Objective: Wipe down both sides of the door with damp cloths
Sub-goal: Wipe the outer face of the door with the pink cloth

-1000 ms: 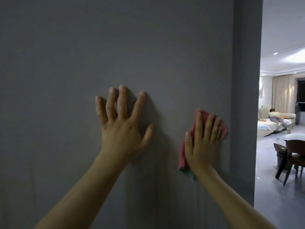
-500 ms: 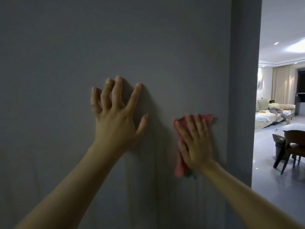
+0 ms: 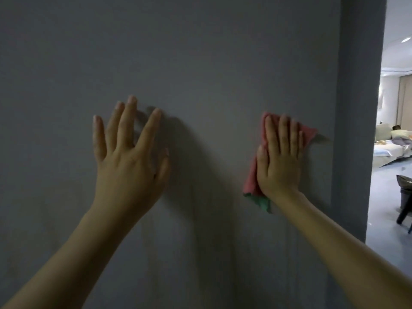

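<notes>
A plain grey door [image 3: 200,63] fills most of the view, its edge [image 3: 356,108] running down the right. My left hand [image 3: 127,157] lies flat on the door's face, fingers spread and straight. To its right, my right hand [image 3: 279,157] presses a pink cloth [image 3: 253,175] flat against the door with straight fingers. A green corner of the cloth hangs below the palm, and a pink corner pokes out to the right near the door's edge.
Past the door's edge on the right, a lit room shows a pale sofa [image 3: 388,152] with a person lying on it, a dark chair [image 3: 404,197] and a glossy floor [image 3: 383,197].
My right hand slid the cloth left, then back to the right and slightly up, toward the door's edge. My left hand stayed flat on the door.
</notes>
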`<action>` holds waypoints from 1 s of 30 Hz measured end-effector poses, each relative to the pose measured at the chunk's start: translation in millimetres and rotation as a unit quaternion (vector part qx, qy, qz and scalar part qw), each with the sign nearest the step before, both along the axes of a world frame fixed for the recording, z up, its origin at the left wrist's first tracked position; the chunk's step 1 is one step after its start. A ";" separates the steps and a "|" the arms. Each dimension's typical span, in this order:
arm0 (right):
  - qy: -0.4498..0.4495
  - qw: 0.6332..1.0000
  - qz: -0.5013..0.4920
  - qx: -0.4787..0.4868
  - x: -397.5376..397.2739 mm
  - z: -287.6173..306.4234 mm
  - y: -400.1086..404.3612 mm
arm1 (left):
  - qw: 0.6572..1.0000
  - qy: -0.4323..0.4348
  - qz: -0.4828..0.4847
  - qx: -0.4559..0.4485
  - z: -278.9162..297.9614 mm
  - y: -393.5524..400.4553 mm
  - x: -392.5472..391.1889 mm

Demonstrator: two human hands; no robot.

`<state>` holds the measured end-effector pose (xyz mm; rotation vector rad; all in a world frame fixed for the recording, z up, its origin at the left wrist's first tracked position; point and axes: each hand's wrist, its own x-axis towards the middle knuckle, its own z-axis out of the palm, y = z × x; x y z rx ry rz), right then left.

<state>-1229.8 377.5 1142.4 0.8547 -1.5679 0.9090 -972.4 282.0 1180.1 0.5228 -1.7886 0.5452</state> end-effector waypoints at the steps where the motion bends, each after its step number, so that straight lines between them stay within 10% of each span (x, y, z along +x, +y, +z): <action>1: -0.052 0.997 -0.002 -0.051 15.3 4.5 -12.7 | 1.000 0.002 0.011 0.006 -1.4 -3.7 4.4; 9: 0.208 0.961 0.065 0.167 42.3 -11.8 -18.5 | 0.997 0.026 0.057 0.043 -10.9 -19.5 20.2; 14: -0.003 0.999 0.020 -0.043 67.7 22.1 -44.0 | 0.997 0.037 0.059 0.046 -18.3 -23.9 30.4; 20: 0.282 0.931 0.098 0.210 79.2 -13.2 -40.2 | 0.998 0.019 0.044 0.045 -15.4 -25.5 38.1; 26: 0.043 0.999 0.034 -0.005 102.4 17.7 -60.5 | 0.995 0.062 0.049 0.054 -30.5 -34.3 61.1; 30: 0.175 0.972 0.100 0.119 138.5 -29.4 -77.1 | 0.993 0.070 0.068 0.072 -35.2 -35.4 70.2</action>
